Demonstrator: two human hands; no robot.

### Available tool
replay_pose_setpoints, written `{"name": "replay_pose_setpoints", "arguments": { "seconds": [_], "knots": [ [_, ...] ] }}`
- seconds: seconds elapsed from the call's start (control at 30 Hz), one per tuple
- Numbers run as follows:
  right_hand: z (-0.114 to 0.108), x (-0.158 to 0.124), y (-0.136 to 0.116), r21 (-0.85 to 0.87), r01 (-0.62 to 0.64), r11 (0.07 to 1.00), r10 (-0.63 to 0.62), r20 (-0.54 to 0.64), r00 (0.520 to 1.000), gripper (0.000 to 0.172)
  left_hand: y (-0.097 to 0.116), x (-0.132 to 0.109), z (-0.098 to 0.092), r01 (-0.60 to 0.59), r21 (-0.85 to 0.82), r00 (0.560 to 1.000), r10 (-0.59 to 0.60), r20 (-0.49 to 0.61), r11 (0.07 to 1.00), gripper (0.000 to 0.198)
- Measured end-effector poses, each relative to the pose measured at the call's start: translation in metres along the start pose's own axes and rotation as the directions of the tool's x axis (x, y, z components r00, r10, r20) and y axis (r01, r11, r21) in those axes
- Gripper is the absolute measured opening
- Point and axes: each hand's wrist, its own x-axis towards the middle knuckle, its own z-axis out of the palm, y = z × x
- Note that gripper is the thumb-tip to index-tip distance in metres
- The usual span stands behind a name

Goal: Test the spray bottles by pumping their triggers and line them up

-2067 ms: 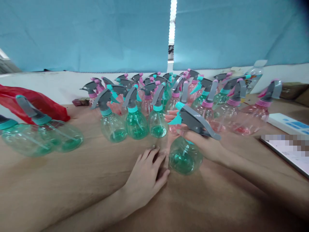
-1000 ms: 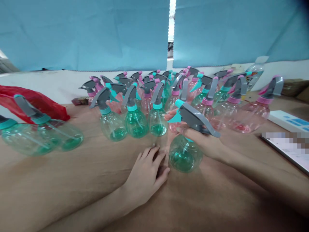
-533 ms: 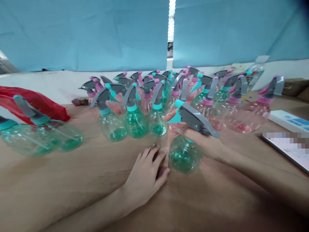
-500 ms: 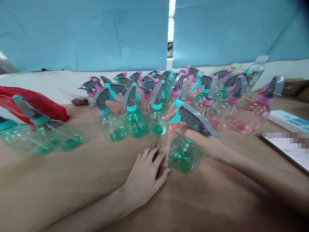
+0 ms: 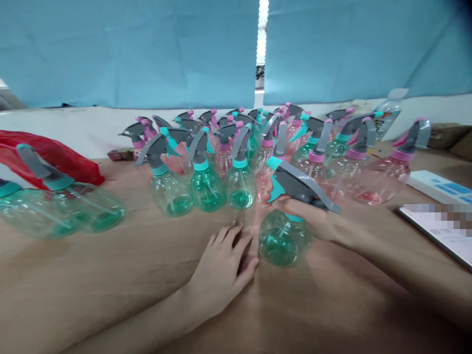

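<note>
My right hand (image 5: 308,214) is wrapped round the neck of a green spray bottle (image 5: 282,243), below its grey and turquoise spray head. The bottle leans slightly, its head pointing left. My left hand (image 5: 223,265) lies on the wooden table (image 5: 147,275), palm down with fingers slightly apart and nothing in it, just left of that bottle. Behind my hands stand a green spray bottle (image 5: 239,189), a darker green one (image 5: 208,191) and a clear green one (image 5: 171,194). Pink spray bottles (image 5: 381,179) stand to the right.
Several more pink and green bottles crowd the back. Two green bottles (image 5: 99,206) stand at the left by a red plastic bag (image 5: 70,157). At the right lie a phone (image 5: 435,236) and a white box (image 5: 438,187); a clear drink bottle (image 5: 389,110) stands behind. Blue cloth (image 5: 129,54) hangs behind.
The held bottle has shifted slightly right and down, and its spray head has tilted a little. The fingers of my right hand have drawn in round it. My left hand stays in place.
</note>
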Motion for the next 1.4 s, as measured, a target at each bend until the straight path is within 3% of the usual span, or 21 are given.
{"name": "replay_pose_setpoints", "arguments": {
  "seconds": [0.17, 0.4, 0.9, 1.1, 1.4],
  "knots": [
    [-0.0014, -0.0032, 0.0056, 0.067, -0.016, 0.998, 0.013, 0.032, 0.999, 0.014, -0.0003, -0.002, 0.0009, -0.003, 0.002, 1.0, 0.003, -0.012, 1.0, 0.045],
    [0.0028, -0.0004, -0.0022, 0.054, -0.032, 0.998, 0.029, 0.051, 0.998, 0.033, -0.0003, -0.0011, -0.0001, -0.005, -0.002, 1.0, 0.005, -0.006, 1.0, 0.045],
    [0.0035, 0.0001, -0.0017, 0.044, 0.012, 0.999, -0.012, 0.015, 1.0, 0.026, -0.0002, -0.0006, -0.0011, 0.002, 0.008, 1.0, -0.002, -0.007, 1.0, 0.044],
    [0.002, -0.0019, 0.0005, 0.032, -0.055, 0.998, 0.056, -0.01, 0.998, 0.011, 0.0008, -0.0008, -0.0007, -0.015, 0.001, 1.0, 0.015, -0.011, 1.0, 0.045],
    [0.002, -0.0033, 0.0036, 0.045, -0.067, 0.997, 0.068, -0.037, 0.997, 0.01, 0.0003, -0.0008, 0.0005, -0.021, 0.001, 1.0, 0.021, 0.017, 1.0, 0.049]
  ]
}}
